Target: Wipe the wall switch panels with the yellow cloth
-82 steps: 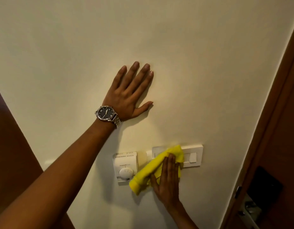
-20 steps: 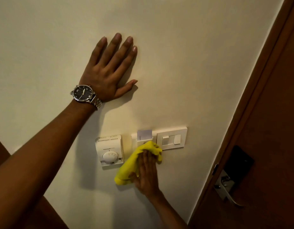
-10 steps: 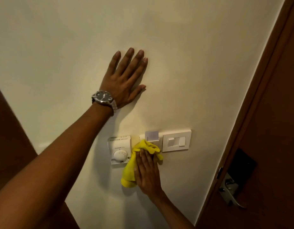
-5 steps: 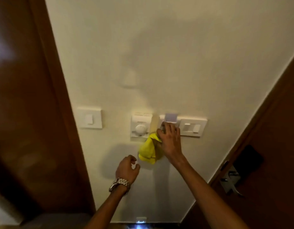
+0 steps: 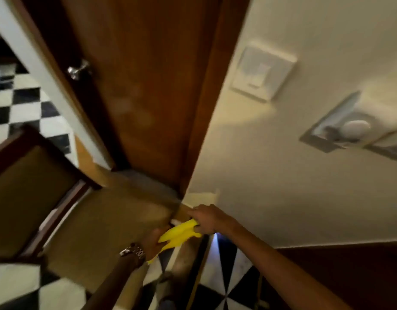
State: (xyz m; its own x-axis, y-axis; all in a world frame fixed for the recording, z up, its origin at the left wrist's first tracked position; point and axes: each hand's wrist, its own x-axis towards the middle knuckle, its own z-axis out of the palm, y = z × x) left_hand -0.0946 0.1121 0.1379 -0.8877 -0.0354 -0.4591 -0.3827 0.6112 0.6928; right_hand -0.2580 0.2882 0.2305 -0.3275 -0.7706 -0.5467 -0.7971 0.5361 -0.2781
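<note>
Blurred, tilted view: yellow cloth (image 5: 178, 234) low near the floor, gripped at one end by the right hand (image 5: 207, 219) and at the other by the left hand (image 5: 154, 241), well apart from the wall switch panel (image 5: 263, 71) and thermostat dial (image 5: 351, 128).

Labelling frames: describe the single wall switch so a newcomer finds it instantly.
Start at the brown wooden door; the cream wall begins right of its frame. The single switch plate is the panel nearest that frame, plain white with one rocker, unlike the thermostat farther right with its round dial.
</note>
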